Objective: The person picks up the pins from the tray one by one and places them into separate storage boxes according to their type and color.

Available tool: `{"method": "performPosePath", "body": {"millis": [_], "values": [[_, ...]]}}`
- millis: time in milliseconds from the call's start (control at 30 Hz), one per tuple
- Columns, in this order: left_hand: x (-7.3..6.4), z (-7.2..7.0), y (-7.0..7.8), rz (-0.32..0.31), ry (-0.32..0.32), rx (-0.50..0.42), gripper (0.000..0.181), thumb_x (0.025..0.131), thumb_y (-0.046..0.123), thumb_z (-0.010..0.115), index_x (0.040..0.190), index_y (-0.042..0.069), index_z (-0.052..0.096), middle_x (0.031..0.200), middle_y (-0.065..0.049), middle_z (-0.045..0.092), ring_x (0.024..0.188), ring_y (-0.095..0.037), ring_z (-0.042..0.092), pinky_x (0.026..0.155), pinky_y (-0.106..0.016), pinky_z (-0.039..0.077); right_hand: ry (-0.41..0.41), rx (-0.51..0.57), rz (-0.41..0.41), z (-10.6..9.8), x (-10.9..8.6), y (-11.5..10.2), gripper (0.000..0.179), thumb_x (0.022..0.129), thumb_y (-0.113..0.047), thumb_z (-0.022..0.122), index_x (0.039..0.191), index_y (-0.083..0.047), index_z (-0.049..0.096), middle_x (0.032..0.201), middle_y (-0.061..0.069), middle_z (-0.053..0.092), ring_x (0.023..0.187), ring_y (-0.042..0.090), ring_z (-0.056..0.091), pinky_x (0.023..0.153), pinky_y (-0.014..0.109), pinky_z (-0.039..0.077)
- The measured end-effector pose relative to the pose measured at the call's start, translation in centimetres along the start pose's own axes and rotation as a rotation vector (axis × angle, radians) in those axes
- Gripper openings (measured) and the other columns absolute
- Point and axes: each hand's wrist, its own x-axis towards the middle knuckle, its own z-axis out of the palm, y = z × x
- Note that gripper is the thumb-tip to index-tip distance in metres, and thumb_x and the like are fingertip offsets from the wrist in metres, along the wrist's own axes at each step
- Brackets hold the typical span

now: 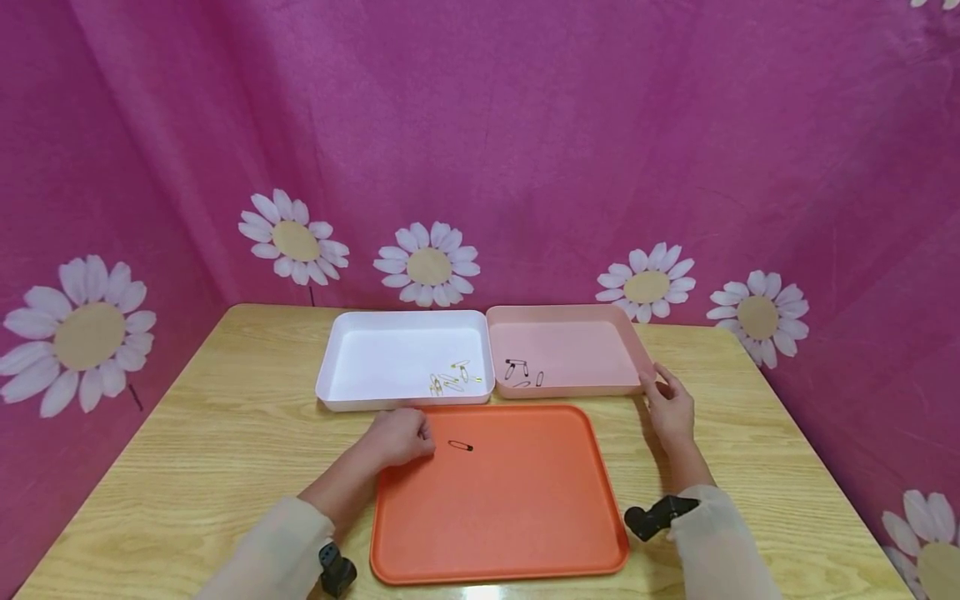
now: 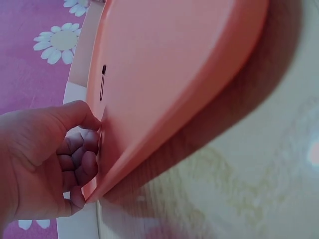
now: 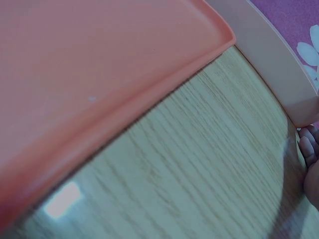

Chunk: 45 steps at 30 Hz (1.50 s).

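Note:
A black safety pin (image 1: 461,446) lies on the orange tray (image 1: 510,517), just right of my left hand (image 1: 401,437). This hand is over the tray's far left corner with loosely curled fingers, and no object shows between thumb and fingers in the left wrist view. My right hand (image 1: 669,408) is at the near right corner of the pink tray (image 1: 562,333), fingertips against the corner. Several black safety pins (image 1: 517,363) lie at the left of the pink tray. Gold safety pins (image 1: 450,381) lie scattered in the near right part of the white tray (image 1: 375,350).
The white and pink trays stand side by side behind the orange tray on a wooden table (image 1: 225,417). A pink curtain (image 1: 525,150) with printed daisies hangs close behind the table. Dark wrist cameras sit on both sleeves.

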Motion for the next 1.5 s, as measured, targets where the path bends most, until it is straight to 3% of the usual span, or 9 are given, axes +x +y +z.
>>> {"method": "performPosePath", "body": {"millis": [100, 233, 367, 467, 733, 900, 1033, 1233, 1500], "values": [[-0.1, 0.1, 0.1, 0.016, 0.006, 0.013, 0.015, 0.078, 0.018, 0.063, 0.064, 0.018, 0.058, 0.06, 0.009, 0.051, 0.062, -0.009, 0.047, 0.075, -0.039, 0.036, 0.001, 0.002, -0.005, 0.0, 0.0, 0.0, 0.062, 0.09, -0.05, 0.052, 0.142, -0.019, 0.042, 0.129, 0.013, 0.05, 0.102, 0.008, 0.044, 0.072, 0.007, 0.036], [0.0, 0.1, 0.2, 0.11, 0.032, -0.018, 0.007, 0.08, 0.019, 0.066, 0.079, 0.015, 0.06, 0.066, 0.008, 0.05, 0.07, -0.01, 0.047, 0.083, -0.038, 0.035, 0.004, 0.004, -0.017, 0.1, 0.1, 0.1, 0.061, 0.09, -0.049, 0.053, 0.141, -0.018, 0.042, 0.126, 0.013, 0.052, 0.098, 0.005, 0.045, 0.07, 0.006, 0.036], [0.4, 0.0, 0.4, 0.234, 0.034, -0.018, 0.007, 0.081, 0.022, 0.068, 0.08, 0.017, 0.063, 0.066, 0.009, 0.05, 0.069, -0.009, 0.046, 0.076, -0.031, 0.037, 0.005, -0.002, -0.021, 0.1, 0.1, 0.1, 0.062, 0.089, -0.05, 0.053, 0.141, -0.017, 0.042, 0.128, 0.014, 0.051, 0.101, 0.007, 0.045, 0.071, 0.006, 0.036], [0.8, 0.1, 0.7, 0.274, 0.019, 0.028, 0.006, 0.081, 0.024, 0.068, 0.078, 0.021, 0.064, 0.066, 0.012, 0.051, 0.068, -0.006, 0.046, 0.068, -0.026, 0.038, 0.002, 0.004, -0.016, 0.1, 0.1, 0.0, 0.063, 0.089, -0.05, 0.052, 0.141, -0.018, 0.042, 0.129, 0.014, 0.05, 0.103, 0.009, 0.044, 0.072, 0.006, 0.036], [1.8, 0.1, 1.5, 0.227, -0.072, 0.081, 0.014, 0.082, 0.02, 0.065, 0.069, 0.024, 0.06, 0.063, 0.012, 0.051, 0.066, -0.006, 0.047, 0.064, -0.024, 0.037, 0.002, 0.011, -0.013, 0.2, 0.0, -0.4, 0.06, 0.09, -0.048, 0.052, 0.142, -0.017, 0.042, 0.132, 0.014, 0.049, 0.107, 0.011, 0.043, 0.075, 0.009, 0.036], [1.8, -0.4, 1.9, 0.207, -0.141, 0.058, 0.015, 0.083, 0.02, 0.065, 0.07, 0.02, 0.058, 0.064, 0.009, 0.05, 0.063, -0.008, 0.047, 0.062, -0.023, 0.036, 0.006, 0.023, -0.019, 0.1, 0.1, -0.6, 0.057, 0.092, -0.044, 0.053, 0.141, -0.017, 0.043, 0.129, 0.013, 0.05, 0.102, 0.007, 0.043, 0.073, 0.007, 0.036], [1.6, -0.4, 1.9, 0.205, -0.183, 0.033, 0.017, 0.084, 0.019, 0.063, 0.069, 0.019, 0.054, 0.062, 0.009, 0.047, 0.061, -0.008, 0.046, 0.059, -0.022, 0.034, -0.005, 0.015, -0.014, 0.1, 0.0, -0.6, 0.059, 0.091, -0.046, 0.052, 0.142, -0.017, 0.041, 0.131, 0.014, 0.049, 0.107, 0.011, 0.043, 0.074, 0.008, 0.036], [1.4, -0.2, 1.7, 0.216, -0.173, -0.013, 0.017, 0.083, 0.018, 0.062, 0.068, 0.018, 0.053, 0.06, 0.009, 0.045, 0.059, -0.008, 0.046, 0.058, -0.022, 0.034, -0.012, 0.007, 0.009, 0.0, -0.1, -0.4, 0.062, 0.09, -0.05, 0.05, 0.143, -0.019, 0.039, 0.135, 0.014, 0.047, 0.115, 0.017, 0.042, 0.08, 0.013, 0.036], [1.8, -0.8, 1.6, 0.24, -0.132, -0.16, 0.01, 0.082, 0.012, 0.059, 0.073, 0.015, 0.057, 0.057, 0.009, 0.05, 0.056, -0.007, 0.047, 0.056, -0.021, 0.036, -0.015, 0.015, 0.03, 0.0, -0.1, -0.3, 0.061, 0.091, -0.049, 0.051, 0.144, -0.021, 0.038, 0.136, 0.012, 0.045, 0.117, 0.017, 0.041, 0.081, 0.014, 0.036]]}}
